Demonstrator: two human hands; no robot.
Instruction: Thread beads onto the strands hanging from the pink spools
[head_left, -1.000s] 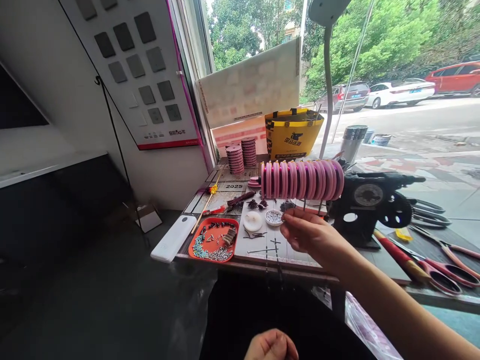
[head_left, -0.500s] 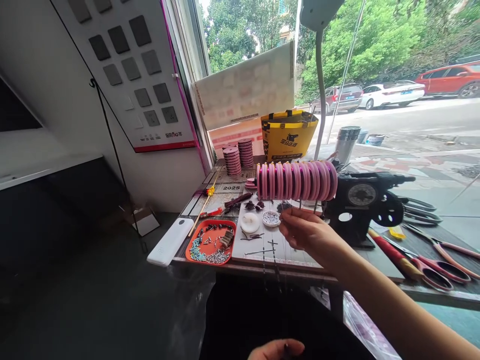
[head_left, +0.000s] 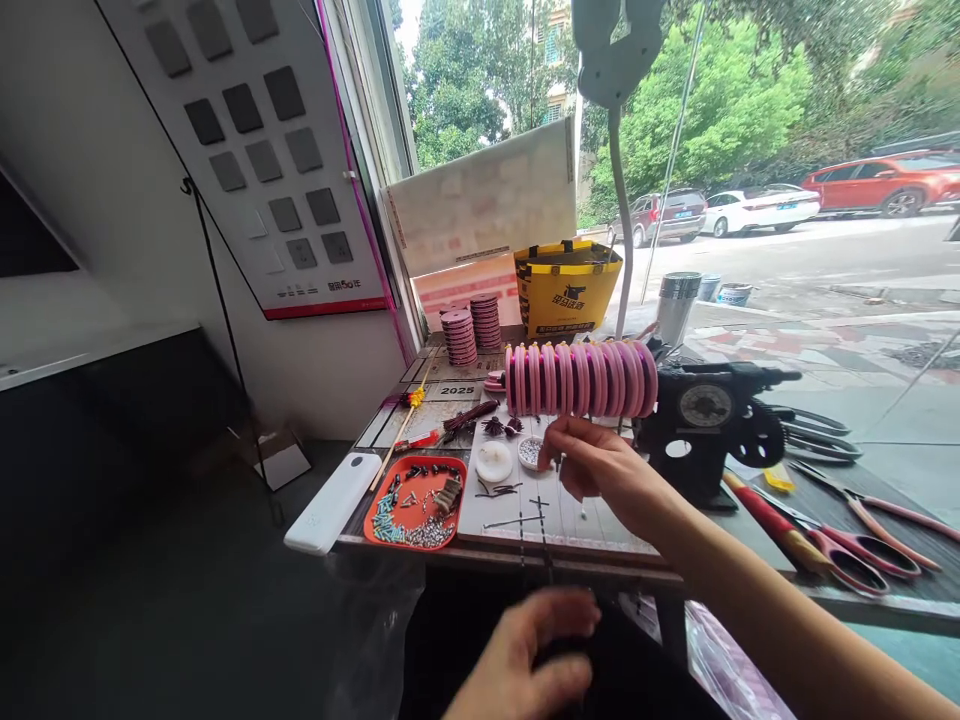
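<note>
My right hand [head_left: 596,462] is just below a row of pink spools [head_left: 581,380] on a black winding device [head_left: 701,405]. Its fingers are pinched together; whatever they hold is too fine to make out. Beside the fingertips stands a small white dish of beads [head_left: 530,453]. My left hand [head_left: 529,650] is low in front of the table edge, slightly blurred, with thumb and fingers apart and nothing visible between them. Dark beaded strands [head_left: 545,540] hang over the board's front edge between the hands. A round white lid [head_left: 493,462] lies left of the dish.
An orange tray [head_left: 367,525] holds beads and small parts, with a white power bank-like block [head_left: 334,503] at its left. Scissors [head_left: 862,560] and pliers [head_left: 862,510] lie at the right. Spool stacks [head_left: 459,338] and a yellow bag [head_left: 568,295] stand behind.
My left hand has risen from the bottom edge toward the hanging strands, its fingers spreading. My right hand stays below the spools, near the bead dish. The whole view has shifted slightly.
</note>
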